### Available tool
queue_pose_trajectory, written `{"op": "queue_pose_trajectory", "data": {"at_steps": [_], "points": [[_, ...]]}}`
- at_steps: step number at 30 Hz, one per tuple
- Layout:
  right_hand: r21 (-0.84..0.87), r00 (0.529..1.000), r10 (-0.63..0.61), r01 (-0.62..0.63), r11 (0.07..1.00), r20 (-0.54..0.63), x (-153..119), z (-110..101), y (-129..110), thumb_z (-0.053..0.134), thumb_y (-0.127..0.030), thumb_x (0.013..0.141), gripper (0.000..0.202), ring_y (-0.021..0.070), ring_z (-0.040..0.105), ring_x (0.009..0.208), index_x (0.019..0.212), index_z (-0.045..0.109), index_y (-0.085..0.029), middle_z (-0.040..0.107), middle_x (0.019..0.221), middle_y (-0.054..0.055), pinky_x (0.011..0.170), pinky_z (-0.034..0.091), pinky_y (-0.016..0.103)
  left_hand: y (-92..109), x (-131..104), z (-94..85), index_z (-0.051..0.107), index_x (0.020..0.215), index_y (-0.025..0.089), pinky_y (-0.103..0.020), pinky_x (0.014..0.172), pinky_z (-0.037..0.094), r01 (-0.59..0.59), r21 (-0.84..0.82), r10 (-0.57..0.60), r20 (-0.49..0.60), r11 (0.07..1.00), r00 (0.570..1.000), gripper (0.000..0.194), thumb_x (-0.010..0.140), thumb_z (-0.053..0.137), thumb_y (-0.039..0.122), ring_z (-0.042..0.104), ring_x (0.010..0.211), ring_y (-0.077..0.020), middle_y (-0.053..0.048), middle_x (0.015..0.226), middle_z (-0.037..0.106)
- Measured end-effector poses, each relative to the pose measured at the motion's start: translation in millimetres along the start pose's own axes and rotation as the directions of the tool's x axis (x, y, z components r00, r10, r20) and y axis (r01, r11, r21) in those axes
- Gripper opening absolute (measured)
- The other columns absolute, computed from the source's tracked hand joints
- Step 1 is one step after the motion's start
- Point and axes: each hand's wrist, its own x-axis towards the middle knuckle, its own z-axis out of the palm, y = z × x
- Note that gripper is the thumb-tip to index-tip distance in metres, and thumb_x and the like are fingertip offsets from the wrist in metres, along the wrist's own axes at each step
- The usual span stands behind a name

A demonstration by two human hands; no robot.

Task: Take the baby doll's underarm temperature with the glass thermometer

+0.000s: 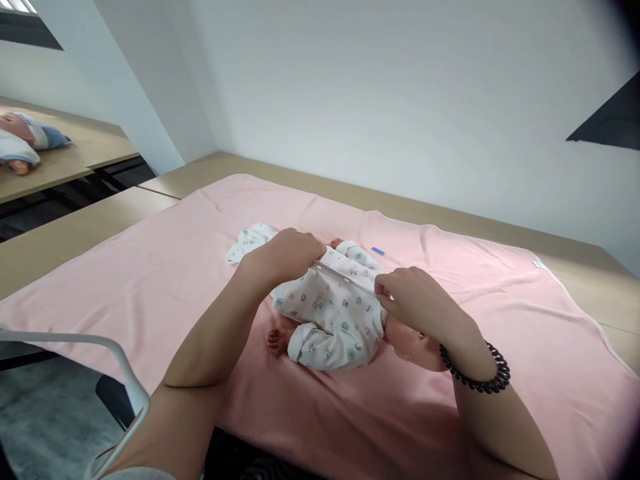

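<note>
A baby doll (417,347) lies on its back on a pink blanket (165,267), its head to the right, partly hidden by my right forearm. It wears a white printed baby outfit (325,307) with long sleeves. My left hand (293,253) is closed on the front edge of the outfit near the doll's lower body. At the chest end, my right hand (413,290) pinches the same edge near the neck. Between both hands the white edge runs taut and slightly raised. One doll hand (277,340) shows at the near sleeve.
A small blue-ended stick (378,251) lies on the blanket beyond the doll. The blanket covers a wooden table (310,180) against a white wall. Another doll (30,140) lies on a table at the far left. A white curved bar (113,347) stands at the lower left.
</note>
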Motion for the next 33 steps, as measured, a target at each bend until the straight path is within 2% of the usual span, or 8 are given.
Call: {"op": "queue_pose_trajectory", "data": {"at_steps": [3, 7, 10, 13, 16, 23, 26, 33], "points": [[-0.062, 1.0, 0.021, -0.023, 0.998, -0.02, -1.7, -1.9, 5.2, 0.046, -0.011, 0.089, 0.028, 0.0149, 0.038, 0.052, 0.063, 0.049, -0.02, 0.057, 0.059, 0.001, 0.058, 0.026, 0.032, -4.3, 6.6, -0.3, 0.059, 0.08, 0.02, -0.032, 0.062, 0.032, 0.028, -0.004, -0.027, 0.103, 1.0, 0.994, 0.016, 0.089, 0.049, 0.012, 0.056, 0.069, -0.0212, -0.005, 0.078, 0.064], [-0.071, 0.997, 0.064, -0.067, 0.995, -0.038, -4.2, -1.5, 14.6, 0.043, -0.012, 0.092, 0.028, 0.0167, 0.047, 0.057, 0.067, 0.054, -0.021, 0.06, 0.062, 0.001, 0.06, 0.028, 0.033, -12.3, 13.8, 4.3, 0.064, 0.099, 0.021, -0.031, 0.068, 0.038, 0.052, -0.016, -0.048, 0.191, 0.999, 0.981, 0.017, 0.093, 0.049, 0.018, 0.062, 0.085, -0.0226, -0.006, 0.099, 0.07], [-0.021, 0.996, 0.079, -0.08, 0.997, -0.035, -5.7, -0.2, 19.4, 0.046, -0.017, 0.094, 0.02, 0.0206, 0.061, 0.071, 0.092, 0.066, -0.021, 0.07, 0.079, 0.003, 0.067, 0.036, 0.034, -18.0, 16.5, 7.3, 0.064, 0.109, 0.021, -0.031, 0.074, 0.04, 0.044, -0.016, -0.04, 0.198, 0.999, 0.979, 0.02, 0.094, 0.051, 0.023, 0.063, 0.095, -0.0234, -0.007, 0.112, 0.07], [0.064, 0.999, 0.044, -0.042, 0.997, -0.024, -7.9, 1.0, 21.2, 0.05, -0.028, 0.096, 0.024, 0.0244, 0.067, 0.087, 0.113, 0.066, -0.022, 0.073, 0.096, 0.006, 0.076, 0.041, 0.037, -20.5, 16.9, 6.8, 0.063, 0.113, 0.023, -0.03, 0.078, 0.042, -0.03, -0.114, 0.052, 0.194, 0.993, 0.98, 0.023, 0.092, 0.057, 0.029, 0.062, 0.1, -0.0224, -0.004, 0.119, 0.068], [0.103, 1.0, -0.022, 0.019, 0.994, 0.021, -9.0, 2.1, 19.9, 0.049, -0.028, 0.096, 0.026, 0.0249, 0.066, 0.091, 0.115, 0.066, -0.024, 0.072, 0.096, 0.006, 0.077, 0.043, 0.037, -19.0, 18.2, 6.2, 0.063, 0.111, 0.024, -0.03, 0.077, 0.042, -0.076, -0.195, 0.121, 0.234, 0.978, 0.965, 0.024, 0.089, 0.061, 0.031, 0.061, 0.098, -0.0209, -0.003, 0.117, 0.068], [0.212, 0.979, -0.161, 0.131, 0.968, 0.128, -7.1, 2.8, 18.1, 0.047, -0.019, 0.092, 0.037, 0.024, 0.062, 0.085, 0.126, 0.061, -0.025, 0.069, 0.085, 0.003, 0.075, 0.043, 0.038, -12.5, 27.7, 12.6, 0.062, 0.088, 0.02, -0.029, 0.067, 0.038, -0.034, -0.19, 0.088, 0.284, 0.981, 0.955, 0.006, 0.082, 0.061, 0.02, 0.059, 0.083, -0.0181, -0.002, 0.1, 0.068], [0.287, 0.969, -0.219, 0.178, 0.941, 0.117, -7.9, 0.6, 17.7, 0.05, -0.023, 0.093, 0.039, 0.0254, 0.064, 0.095, 0.131, 0.059, -0.026, 0.072, 0.098, 0.004, 0.083, 0.046, 0.04, -11.7, 27.9, 12.8, 0.057, 0.078, 0.019, -0.03, 0.064, 0.035, -0.032, -0.17, 0.08, 0.284, 0.985, 0.956, 0.005, 0.082, 0.059, 0.017, 0.055, 0.075, -0.017, -0.002, 0.089, 0.066], [0.373, 0.962, -0.244, 0.183, 0.91, 0.121, -8.9, 0.2, 14.4, 0.054, -0.032, 0.095, 0.018, 0.0277, 0.063, 0.106, 0.104, 0.067, -0.022, 0.07, 0.113, 0.008, 0.09, 0.05, 0.046, -17.2, 18.0, 8.4, 0.049, 0.076, 0.02, -0.032, 0.069, 0.035, -0.026, -0.105, 0.047, 0.204, 0.994, 0.978, 0.013, 0.085, 0.057, 0.015, 0.053, 0.079, -0.0205, -0.002, 0.085, 0.065]]}}
